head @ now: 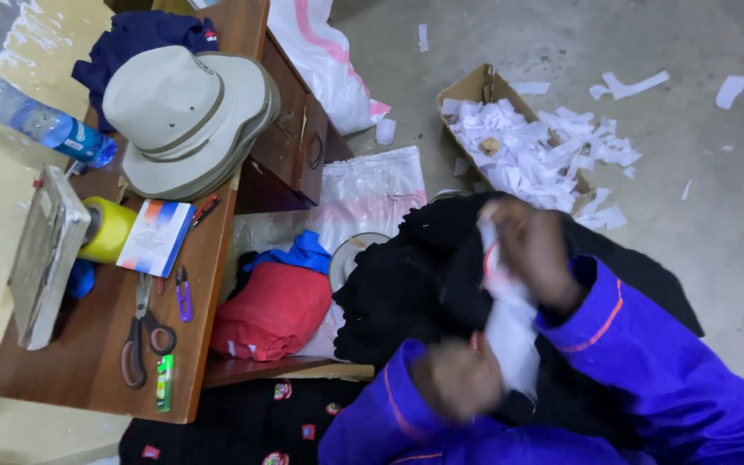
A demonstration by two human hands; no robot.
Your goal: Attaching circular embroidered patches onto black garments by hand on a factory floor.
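Gripping a white strip of paper or fabric at both ends, the 2 hands stretch it over a black garment on the lap, seemingly to keep it taut. Motion blur softens both: the right hand closes its fingers on the upper end, the left hand on the lower end. Far right, a cardboard box brims with white scraps. On the wooden table at left lie scissors, stacked beige hats and a white card with orange and blue bands.
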